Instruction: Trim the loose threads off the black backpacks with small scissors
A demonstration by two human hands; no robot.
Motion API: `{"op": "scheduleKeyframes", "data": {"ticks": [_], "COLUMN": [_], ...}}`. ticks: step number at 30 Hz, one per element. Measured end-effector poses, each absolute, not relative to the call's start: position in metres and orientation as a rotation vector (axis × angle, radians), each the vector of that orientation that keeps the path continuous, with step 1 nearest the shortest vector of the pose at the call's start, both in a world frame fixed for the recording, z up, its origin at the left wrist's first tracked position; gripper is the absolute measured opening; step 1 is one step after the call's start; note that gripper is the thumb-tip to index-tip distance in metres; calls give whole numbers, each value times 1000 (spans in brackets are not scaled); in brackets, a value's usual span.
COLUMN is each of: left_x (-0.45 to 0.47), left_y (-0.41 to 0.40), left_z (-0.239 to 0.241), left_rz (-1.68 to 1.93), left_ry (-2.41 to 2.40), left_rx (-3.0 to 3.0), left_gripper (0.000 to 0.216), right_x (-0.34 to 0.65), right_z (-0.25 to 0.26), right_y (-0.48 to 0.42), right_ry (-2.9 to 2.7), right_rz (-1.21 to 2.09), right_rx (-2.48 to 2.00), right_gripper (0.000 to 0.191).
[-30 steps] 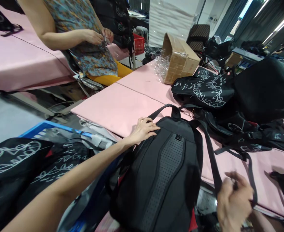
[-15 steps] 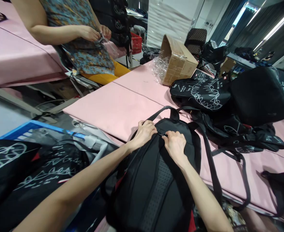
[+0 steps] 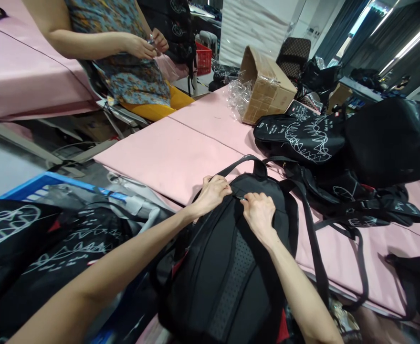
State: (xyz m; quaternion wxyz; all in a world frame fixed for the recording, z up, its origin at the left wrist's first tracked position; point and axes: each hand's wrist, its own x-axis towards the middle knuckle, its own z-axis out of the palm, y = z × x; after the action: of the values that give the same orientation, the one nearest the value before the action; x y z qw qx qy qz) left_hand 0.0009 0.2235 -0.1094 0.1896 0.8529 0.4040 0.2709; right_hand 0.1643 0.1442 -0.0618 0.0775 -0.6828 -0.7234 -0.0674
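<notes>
A black backpack (image 3: pixel 210 267) lies with its padded back panel facing up, its top on the pink table and its lower end towards me. Near its top, my left hand (image 3: pixel 213 195) is closed in a pinch on the back panel's fabric. Just to the right, my right hand (image 3: pixel 259 210) is closed too, its thumb and forefinger on a small dark, partly shiny piece that I cannot make out. A small gap separates the two hands. The shoulder straps (image 3: pixel 308 239) hang loosely off to the right.
More black backpacks with white scribble prints (image 3: pixel 306 136) are piled on the pink table (image 3: pixel 167 153) at right. A cardboard box (image 3: pixel 272 91) holds clear plastic. Bags fill a blue crate (image 3: pixel 48 179) at left. Across the table, a co-worker (image 3: pixel 120 62) sits handling something small.
Both my hands stay at nearly the same spot on the backpack, fingers still pinched. The co-worker's hands have shifted slightly. The view has tilted a little.
</notes>
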Motion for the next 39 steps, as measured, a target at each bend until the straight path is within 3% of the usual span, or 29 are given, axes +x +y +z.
{"op": "scheduleKeyframes", "data": {"ticks": [4, 15, 39], "left_x": [-22, -12, -12], "left_y": [225, 206, 208], "left_z": [-105, -119, -132], "left_rz": [541, 797, 764], "left_ry": [804, 755, 855], "left_rx": [2660, 3035, 2618], "left_gripper": [13, 18, 12], "right_x": [179, 177, 146], "right_z": [-66, -70, -72], "right_y": [138, 132, 133], "right_ry": [-2004, -1993, -2317], "right_rz": [-57, -4, -235], "right_rx": [-2060, -2044, -1968], "right_gripper": [17, 17, 18]}}
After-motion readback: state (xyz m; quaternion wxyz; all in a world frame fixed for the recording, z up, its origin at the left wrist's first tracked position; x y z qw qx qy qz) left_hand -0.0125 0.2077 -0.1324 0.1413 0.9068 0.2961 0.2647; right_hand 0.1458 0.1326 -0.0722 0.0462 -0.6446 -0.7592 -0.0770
